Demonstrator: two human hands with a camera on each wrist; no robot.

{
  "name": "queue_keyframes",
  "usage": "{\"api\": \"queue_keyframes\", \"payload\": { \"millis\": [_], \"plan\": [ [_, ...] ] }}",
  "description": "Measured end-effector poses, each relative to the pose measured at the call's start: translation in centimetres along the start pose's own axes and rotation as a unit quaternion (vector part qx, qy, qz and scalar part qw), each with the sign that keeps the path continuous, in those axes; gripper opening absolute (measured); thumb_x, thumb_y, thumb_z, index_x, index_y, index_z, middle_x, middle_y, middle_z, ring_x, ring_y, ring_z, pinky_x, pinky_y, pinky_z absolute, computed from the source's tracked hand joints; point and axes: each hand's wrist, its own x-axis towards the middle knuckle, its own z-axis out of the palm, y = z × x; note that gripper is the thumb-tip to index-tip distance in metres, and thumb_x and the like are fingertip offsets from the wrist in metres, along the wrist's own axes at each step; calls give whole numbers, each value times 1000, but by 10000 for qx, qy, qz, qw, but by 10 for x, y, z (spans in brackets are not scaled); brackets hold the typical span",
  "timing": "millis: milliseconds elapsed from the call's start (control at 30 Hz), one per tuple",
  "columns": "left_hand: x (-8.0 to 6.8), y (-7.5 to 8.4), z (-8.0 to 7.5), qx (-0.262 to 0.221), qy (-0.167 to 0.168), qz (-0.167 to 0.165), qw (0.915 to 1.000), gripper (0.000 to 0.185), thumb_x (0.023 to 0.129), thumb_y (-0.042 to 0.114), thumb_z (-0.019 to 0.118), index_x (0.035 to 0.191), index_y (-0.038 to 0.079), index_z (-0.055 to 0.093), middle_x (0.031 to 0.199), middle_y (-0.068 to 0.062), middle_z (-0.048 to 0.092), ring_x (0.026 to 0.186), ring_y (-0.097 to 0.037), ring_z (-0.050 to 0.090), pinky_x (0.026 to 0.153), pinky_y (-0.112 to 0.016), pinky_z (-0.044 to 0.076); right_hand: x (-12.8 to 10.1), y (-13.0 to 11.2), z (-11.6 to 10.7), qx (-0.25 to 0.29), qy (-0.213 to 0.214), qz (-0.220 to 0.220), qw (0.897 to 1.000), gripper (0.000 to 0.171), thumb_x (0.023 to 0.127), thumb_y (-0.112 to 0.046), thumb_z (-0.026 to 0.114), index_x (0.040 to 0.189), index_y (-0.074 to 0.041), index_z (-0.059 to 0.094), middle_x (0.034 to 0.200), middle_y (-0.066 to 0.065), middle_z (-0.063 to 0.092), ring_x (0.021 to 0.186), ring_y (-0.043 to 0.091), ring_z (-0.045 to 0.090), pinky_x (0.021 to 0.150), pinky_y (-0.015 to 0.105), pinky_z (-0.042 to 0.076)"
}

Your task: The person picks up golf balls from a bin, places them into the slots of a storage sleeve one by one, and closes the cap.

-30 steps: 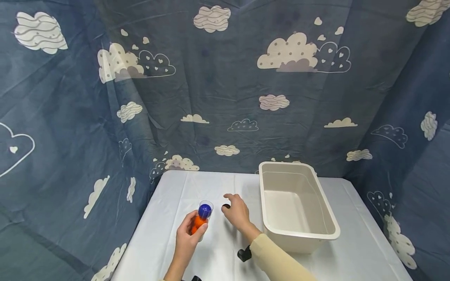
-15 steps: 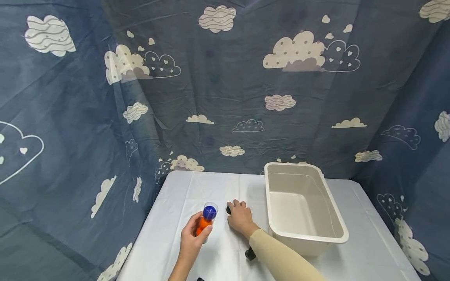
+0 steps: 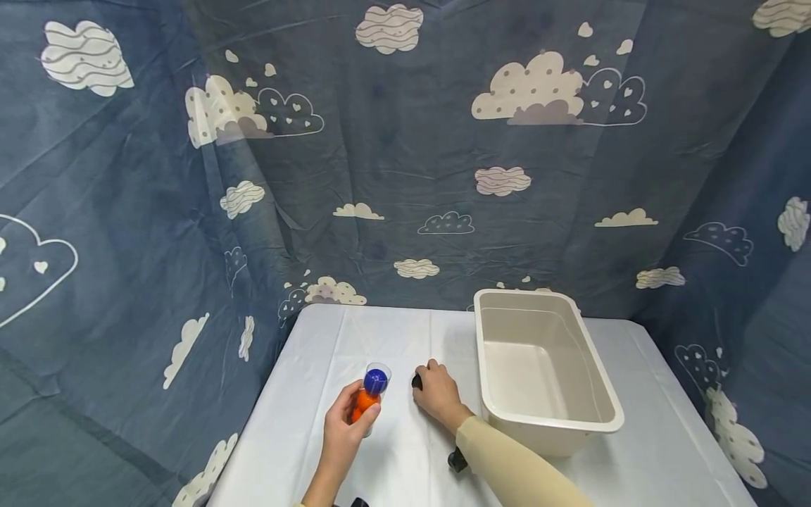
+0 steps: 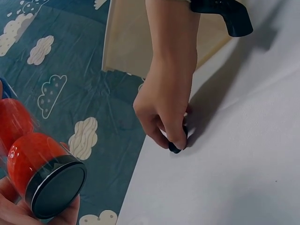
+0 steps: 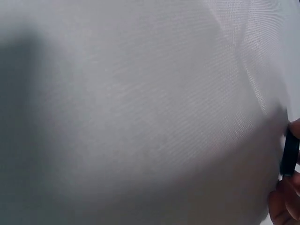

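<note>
I judge the clear, black-based plastic tube [image 4: 59, 191] of orange balls [image 4: 37, 157] and one blue ball [image 3: 376, 382] light, stiff and slick, best held round its wall, as the left hand [image 3: 341, 427] grips it above the white-covered table [image 3: 405, 458] and the right hand [image 3: 438, 392] pinches a small black disc [image 5: 290, 152].

Cloud-printed cloth [image 3: 405, 162] behind white table [image 3: 386, 331]

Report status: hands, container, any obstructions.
Left hand grips clear container, balls inside. Right hand pinches small black object. No obstruction visible between hands.
</note>
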Motion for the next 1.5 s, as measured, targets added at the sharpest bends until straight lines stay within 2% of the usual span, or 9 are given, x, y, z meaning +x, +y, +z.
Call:
{"api": "queue_keyframes", "payload": {
  "millis": [167,333,433,667,933,1133,1333,1500],
  "plan": [
    [-1,-1,2,-4,5,14,10000,42,86,19,82,125,20,65,110,2,72,96,-22,68,84,-30,55,-6,2,-3,317,140,255,9991,43,79,-22,76,119,-8,70,97,9,57,82,22,55,68,41,51],
    [-3,-1,3,-6,31,-156,9999,42,86,20,82,124,20,65,109,1,72,96,-23,67,84,-30,54,-13,2,-6,696,452,582,9949,50,77,-26,75,125,-13,68,95,8,55,73,18,53,67,39,50],
    [-4,-2,4,4,46,-257,9997,42,86,21,82,124,20,66,109,1,72,96,-22,67,84,-30,54,-16,-2,-9,895,496,780,9917,45,79,-30,71,122,-17,70,95,8,53,71,19,53,69,39,49],
    [-8,-4,6,3,65,-359,9993,43,85,23,83,124,19,65,109,0,72,95,-22,67,84,-30,54,-22,-14,-29,1676,511,852,9808,26,85,-28,68,107,-16,75,89,3,49,69,17,48,66,37,45],
    [-8,-3,10,-37,71,-433,9990,42,86,23,82,124,19,66,109,0,72,94,-23,67,82,-30,54,-20,-26,-53,2457,957,952,9599,26,77,-24,75,102,-18,76,90,6,57,71,13,51,65,33,43],
    [-8,-4,12,-81,59,-422,9991,42,86,23,82,124,19,66,109,-1,72,94,-23,67,81,-30,54,-25,-39,-76,3003,977,1000,9435,30,77,-17,77,107,-21,74,96,3,60,76,13,61,68,32,50],
    [-7,-4,13,-112,51,-419,9990,42,86,23,82,124,19,65,109,-1,72,94,-23,67,81,-30,55,-31,-53,-99,3704,1105,972,9171,33,79,-11,76,107,-27,72,100,-3,68,83,13,70,68,28,57],
    [-7,-4,15,-207,4,-405,9990,42,86,22,82,124,18,66,108,-2,72,94,-24,68,79,-31,55,-35,-61,-120,4148,1468,826,8942,31,83,-13,78,110,-26,73,97,-3,71,84,14,71,73,27,58]
  ]
}}
